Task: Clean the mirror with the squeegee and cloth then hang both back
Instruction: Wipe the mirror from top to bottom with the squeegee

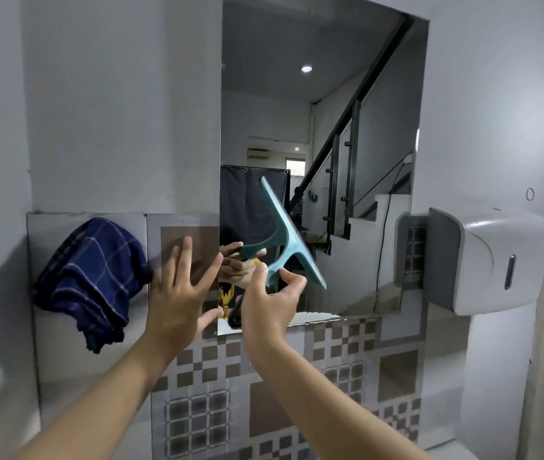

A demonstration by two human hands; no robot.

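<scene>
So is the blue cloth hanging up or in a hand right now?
Hanging. The blue checked cloth droops bunched on the wall left of the mirror; neither hand holds it.

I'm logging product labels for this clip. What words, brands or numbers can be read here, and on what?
None can be read.
Squeegee: no visible marking.
Cloth: check pattern only.
Wall dispenser: no legible label.
Yellow print reflected in the mirror by the left hand: mostly hidden, unreadable.

A white and grey wall-mounted dispenser [483, 260] sits on the right. Brown and grey checked tiles [347, 366] cover the lower wall [114, 94], painted pale grey above.
</scene>
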